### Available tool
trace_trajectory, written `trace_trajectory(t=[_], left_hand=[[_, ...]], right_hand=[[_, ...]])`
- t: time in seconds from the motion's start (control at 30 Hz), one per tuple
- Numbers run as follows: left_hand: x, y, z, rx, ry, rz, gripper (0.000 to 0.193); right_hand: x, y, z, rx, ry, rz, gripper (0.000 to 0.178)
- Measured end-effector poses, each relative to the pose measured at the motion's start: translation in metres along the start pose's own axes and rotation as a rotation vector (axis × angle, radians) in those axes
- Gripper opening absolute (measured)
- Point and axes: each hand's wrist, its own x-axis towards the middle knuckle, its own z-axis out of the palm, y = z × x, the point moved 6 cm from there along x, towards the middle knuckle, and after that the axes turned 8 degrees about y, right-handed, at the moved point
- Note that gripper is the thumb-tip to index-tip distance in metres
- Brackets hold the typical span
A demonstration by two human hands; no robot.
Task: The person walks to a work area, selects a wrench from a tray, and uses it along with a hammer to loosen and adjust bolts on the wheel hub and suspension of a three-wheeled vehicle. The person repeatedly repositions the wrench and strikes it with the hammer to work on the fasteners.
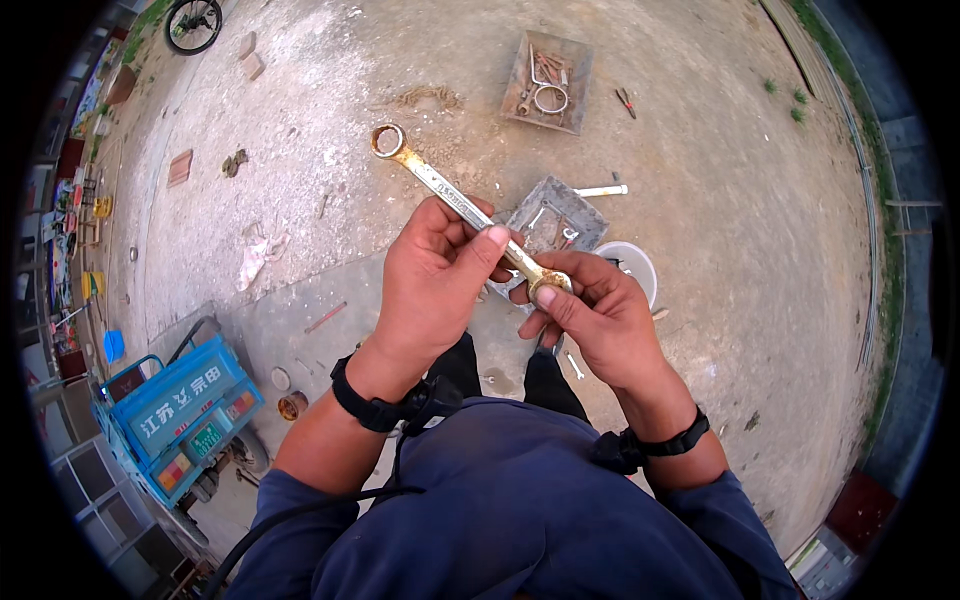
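Where hands grip — brown-stained metal wrench, ring-ended.

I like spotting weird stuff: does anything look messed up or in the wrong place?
The held wrench has brown, rust-like stains near its ends, unlike its silvery middle. Pliers lie on the ground beside the upper tool tray, not inside it.

Lettering on wrench, tailgate, green plate

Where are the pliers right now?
In the head view, the pliers lie on the ground right of upper centre, just right of the farther tool tray, beyond the held wrench.
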Motion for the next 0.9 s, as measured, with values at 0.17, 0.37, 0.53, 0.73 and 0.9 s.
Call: trace_trajectory(t=[0.17, 0.37, 0.53, 0.73, 0.9], left_hand=[[0.002, 0.004, -0.003, 0.038, 0.042, -0.031, 0.020], [0.003, -0.002, -0.003, -0.008, 0.025, -0.012, 0.020], [-0.009, -0.016, 0.014, -0.037, -0.075, 0.028, 0.037], [-0.008, -0.014, 0.014, -0.034, -0.056, -0.053, 0.023], [-0.003, -0.011, 0.006, 0.019, -0.075, -0.059, 0.021]], right_hand=[[0.000, 0.000, 0.001, 0.006, -0.031, 0.018, 0.033], [0.002, -0.002, 0.005, 0.037, -0.029, 0.011, 0.033], [0.007, 0.001, 0.004, 0.049, -0.043, -0.049, 0.030], [0.006, 0.003, 0.001, 0.047, 0.001, -0.062, 0.031], [0.004, 0.000, 0.000, 0.024, -0.036, -0.010, 0.034]])
